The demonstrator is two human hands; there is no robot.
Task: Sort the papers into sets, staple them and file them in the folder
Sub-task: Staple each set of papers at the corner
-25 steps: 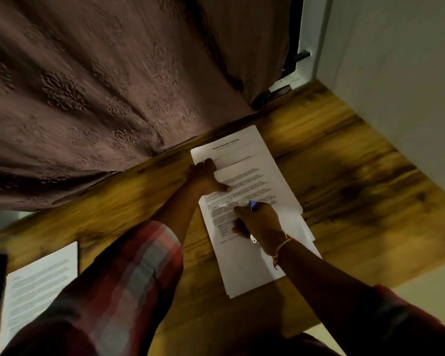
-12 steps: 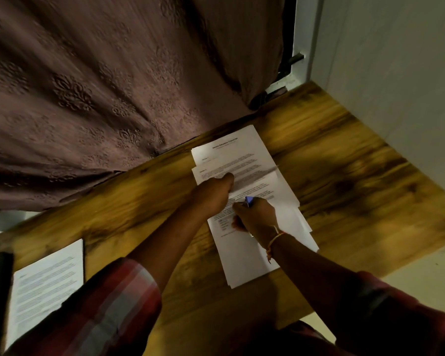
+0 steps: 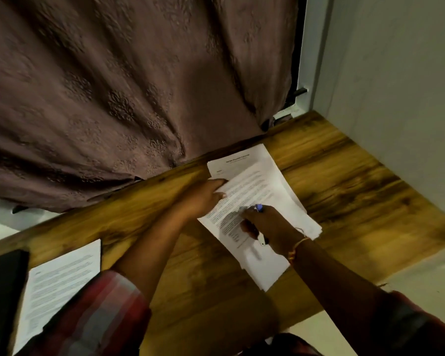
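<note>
A loose stack of printed papers [image 3: 267,181] lies fanned on the wooden table [image 3: 357,191], near its far edge. My left hand [image 3: 203,199] is at the stack's upper left, with thumb and fingers pinching the left edge of the top sheet [image 3: 244,191]. My right hand [image 3: 267,224] rests on the middle of the stack, closed around a small tool [image 3: 259,208] with a blue end; its other end pokes out below the palm. What the tool is I cannot tell. A dark folder [image 3: 3,291] lies at the far left.
Another printed sheet [image 3: 62,278] lies beside the folder at the lower left. A brown patterned curtain [image 3: 113,86] hangs behind the table's far edge. A pale wall [image 3: 396,86] closes off the right side. The table's near edge runs under my right forearm.
My left hand moved from the stack's top edge, lifted the top sheet's upper part, and now holds that sheet lower and flatter by its left edge. My right hand stayed on the stack.
</note>
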